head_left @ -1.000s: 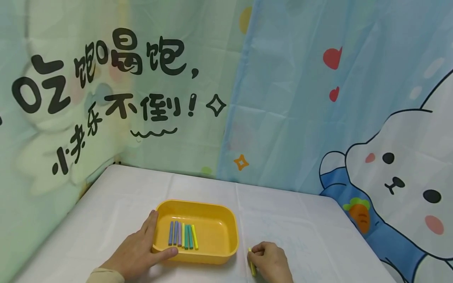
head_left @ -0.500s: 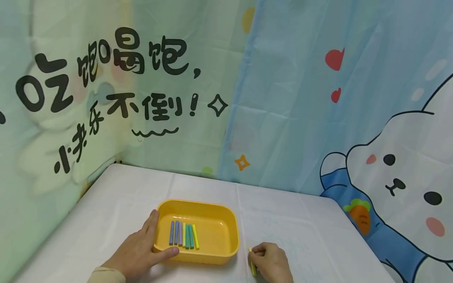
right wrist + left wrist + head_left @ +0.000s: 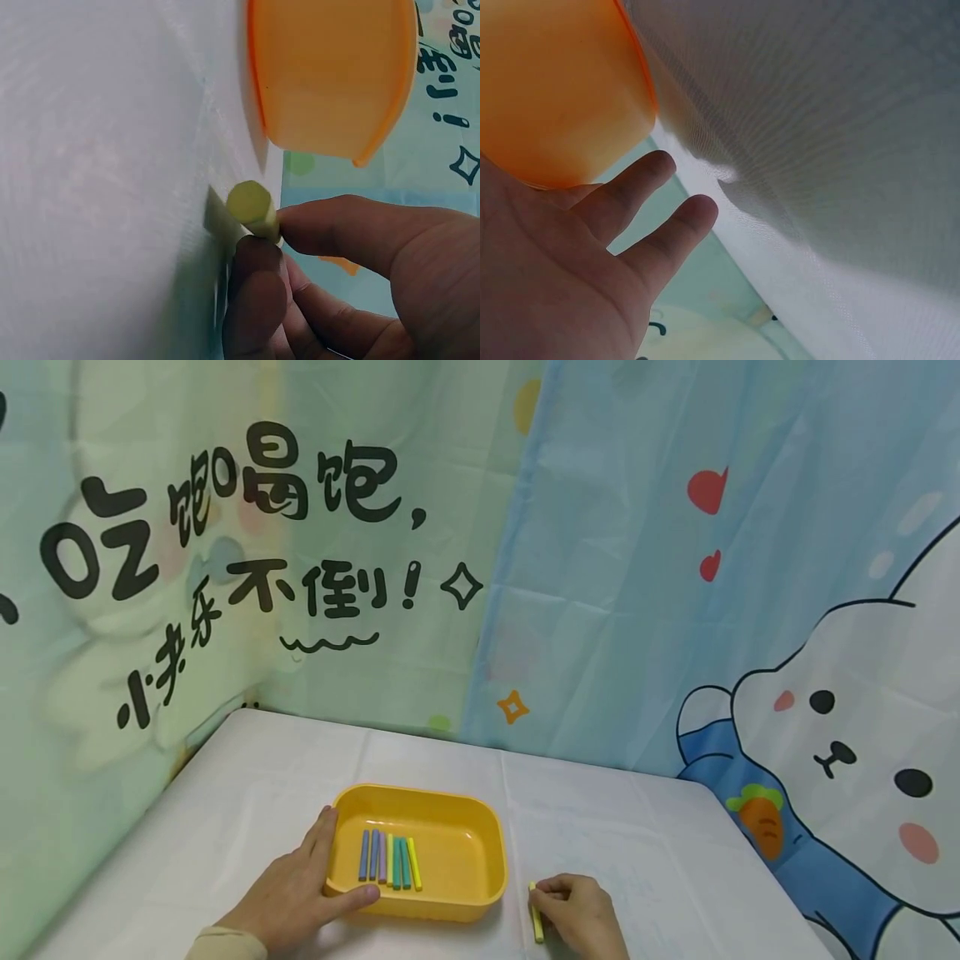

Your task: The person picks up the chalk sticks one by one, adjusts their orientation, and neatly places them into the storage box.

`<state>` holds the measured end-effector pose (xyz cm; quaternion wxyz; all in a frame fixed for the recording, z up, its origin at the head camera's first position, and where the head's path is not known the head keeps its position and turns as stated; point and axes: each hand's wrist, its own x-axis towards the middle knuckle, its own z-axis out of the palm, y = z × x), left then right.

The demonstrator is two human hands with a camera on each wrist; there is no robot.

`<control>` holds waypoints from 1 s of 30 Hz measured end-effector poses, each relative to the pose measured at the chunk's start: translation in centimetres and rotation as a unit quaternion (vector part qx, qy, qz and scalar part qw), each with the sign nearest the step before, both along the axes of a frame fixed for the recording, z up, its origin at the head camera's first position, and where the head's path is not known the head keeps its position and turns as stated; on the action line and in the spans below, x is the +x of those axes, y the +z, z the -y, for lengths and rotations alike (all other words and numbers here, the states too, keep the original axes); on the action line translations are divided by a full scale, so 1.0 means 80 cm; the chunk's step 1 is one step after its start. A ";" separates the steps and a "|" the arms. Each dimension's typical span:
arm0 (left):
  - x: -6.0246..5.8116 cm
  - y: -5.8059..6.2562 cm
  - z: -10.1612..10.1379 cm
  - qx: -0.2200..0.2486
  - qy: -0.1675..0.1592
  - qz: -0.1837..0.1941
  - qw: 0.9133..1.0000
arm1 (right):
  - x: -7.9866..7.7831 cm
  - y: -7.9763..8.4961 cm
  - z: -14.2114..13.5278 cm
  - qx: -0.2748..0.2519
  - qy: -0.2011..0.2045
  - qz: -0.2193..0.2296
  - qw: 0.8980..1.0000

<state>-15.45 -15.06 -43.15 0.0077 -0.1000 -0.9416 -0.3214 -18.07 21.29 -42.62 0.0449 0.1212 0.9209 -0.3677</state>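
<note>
A yellow plastic tray [image 3: 465, 907] stands on the white cloth, with several chalk sticks [image 3: 396, 862] in blue, purple, yellow and green lined up in its left half. My left hand [image 3: 292, 889] rests on the tray's left front corner, thumb along the front rim and fingers along the left side. In the left wrist view, two straight fingers [image 3: 676, 236] extend past the tray wall. Right of the tray, my right hand [image 3: 581, 914] pinches a yellow chalk stick [image 3: 537, 918] between thumb and fingertips. The right wrist view shows this chalk [image 3: 249, 202] end-on, close to the cloth.
The white-covered table [image 3: 637, 835] reaches back to a printed curtain. That curtain [image 3: 600, 610] hangs along the back and left, with dark lettering and a cartoon rabbit [image 3: 840, 727] at the right.
My right hand has shifted slightly, and the yellow chalk stick has moved a little away from me, with more of it showing. The left hand and the tray stay in place.
</note>
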 end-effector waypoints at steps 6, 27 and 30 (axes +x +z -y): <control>0.000 0.000 0.000 0.001 -0.001 -0.001 1.000 | -0.004 0.004 -0.002 -0.012 -0.024 0.010 1.000; 0.000 0.003 -0.003 -0.002 0.007 0.025 1.000 | -0.010 0.034 -0.003 -0.092 -0.012 -0.043 0.995; 0.000 0.003 -0.003 -0.001 0.005 0.019 1.000 | -0.012 0.040 0.002 -0.093 -0.009 -0.048 0.995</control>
